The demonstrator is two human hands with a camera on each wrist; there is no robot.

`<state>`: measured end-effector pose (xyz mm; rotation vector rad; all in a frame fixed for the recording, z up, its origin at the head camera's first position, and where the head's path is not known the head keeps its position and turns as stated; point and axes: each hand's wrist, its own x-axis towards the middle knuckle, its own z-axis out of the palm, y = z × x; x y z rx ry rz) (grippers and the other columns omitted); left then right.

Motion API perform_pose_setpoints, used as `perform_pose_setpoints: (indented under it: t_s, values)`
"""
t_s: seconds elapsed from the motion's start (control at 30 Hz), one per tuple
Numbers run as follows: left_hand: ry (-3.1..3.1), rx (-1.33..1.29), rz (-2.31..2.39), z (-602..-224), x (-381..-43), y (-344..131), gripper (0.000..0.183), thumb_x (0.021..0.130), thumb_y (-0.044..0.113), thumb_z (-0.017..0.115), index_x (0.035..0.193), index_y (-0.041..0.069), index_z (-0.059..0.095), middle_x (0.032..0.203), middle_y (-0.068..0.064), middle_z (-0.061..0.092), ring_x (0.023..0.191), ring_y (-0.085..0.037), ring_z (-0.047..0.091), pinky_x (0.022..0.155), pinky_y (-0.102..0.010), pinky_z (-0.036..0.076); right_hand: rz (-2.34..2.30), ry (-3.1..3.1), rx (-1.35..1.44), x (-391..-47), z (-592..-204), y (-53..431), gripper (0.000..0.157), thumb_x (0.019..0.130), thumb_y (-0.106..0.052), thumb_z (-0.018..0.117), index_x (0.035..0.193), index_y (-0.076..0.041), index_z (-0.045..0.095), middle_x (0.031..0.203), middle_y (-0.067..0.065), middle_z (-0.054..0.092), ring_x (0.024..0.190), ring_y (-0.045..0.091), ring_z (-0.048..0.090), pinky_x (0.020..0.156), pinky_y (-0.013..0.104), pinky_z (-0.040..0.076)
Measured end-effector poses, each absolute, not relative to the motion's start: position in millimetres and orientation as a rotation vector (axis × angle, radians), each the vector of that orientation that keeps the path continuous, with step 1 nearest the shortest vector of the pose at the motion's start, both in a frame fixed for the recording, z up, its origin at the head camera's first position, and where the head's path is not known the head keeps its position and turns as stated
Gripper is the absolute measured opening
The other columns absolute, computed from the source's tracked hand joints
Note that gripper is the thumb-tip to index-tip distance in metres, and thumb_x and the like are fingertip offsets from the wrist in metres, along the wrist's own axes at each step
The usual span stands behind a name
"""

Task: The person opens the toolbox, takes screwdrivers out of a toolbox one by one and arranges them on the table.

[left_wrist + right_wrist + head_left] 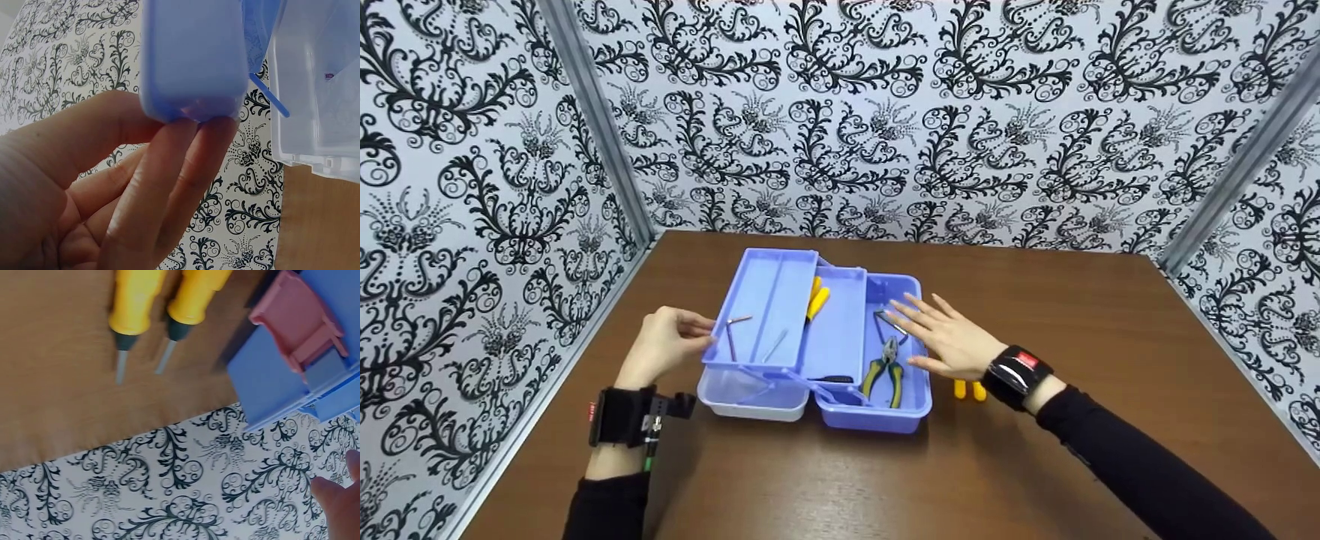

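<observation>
Upper periwinkle toolbox tray (765, 306): lies at two o'clock from nearer left grip (666, 343), which pinches its corner; long axis near twelve-to-six. Right grip (955, 340): empty, fingers spread.

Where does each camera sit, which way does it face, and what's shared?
Head: head-worn, looking forward and down at the toolbox; left hand, right hand and forearms show.
Left wrist: worn there, facing the left hand's fingers, which hold the upper tray.
Right wrist: worn there, facing two yellow-handled screwdrivers; part of the right hand shows lower right.
Head and right wrist share the screwdrivers.
</observation>
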<state>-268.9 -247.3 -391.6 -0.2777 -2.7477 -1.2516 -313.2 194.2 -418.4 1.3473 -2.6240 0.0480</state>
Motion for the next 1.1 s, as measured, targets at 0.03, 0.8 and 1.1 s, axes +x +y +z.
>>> perform_pose_setpoints:
  t_s: [0.03, 0.8, 1.1]
  values:
    - [-2.748, -0.273, -1.253, -392, -269, -248, 0.022, 0.084, 0.003, 0.073, 0.104, -0.004, 0.073, 0.096, -0.021, 0.075, 0.086, -0.029, 0.075, 0.075, -0.029, 0.062, 0.044, -2.629, 1.353, -314, -417, 189, 0.070, 0.098, -0.037, 0.056, 0.156, -0.011, 0.029, 0.162, 0.014, 0.029, 0.150, 0.036, 0.024, 0.120, 0.065, 0.017]
    - [-2.733, -0.283, -1.267, -393, -268, -247, 0.022, 0.084, 0.002, 0.073, 0.105, -0.005, 0.073, 0.097, -0.021, 0.075, 0.086, -0.030, 0.075, 0.074, -0.029, 0.062, 0.013, -2.777, 1.317, -341, -403, 113, 0.064, 0.103, -0.043, 0.042, 0.156, -0.011, 0.028, 0.161, 0.010, 0.031, 0.152, 0.032, 0.022, 0.122, 0.063, 0.015]
    - [-2.727, -0.270, -1.274, -393, -268, -247, 0.021, 0.084, 0.002, 0.073, 0.104, -0.005, 0.073, 0.095, -0.021, 0.075, 0.085, -0.028, 0.075, 0.074, -0.030, 0.062, -0.059, -2.784, 1.307, -347, -410, 87, 0.061, 0.102, -0.044, 0.044, 0.154, -0.014, 0.033, 0.161, 0.006, 0.032, 0.152, 0.029, 0.023, 0.120, 0.066, 0.017]
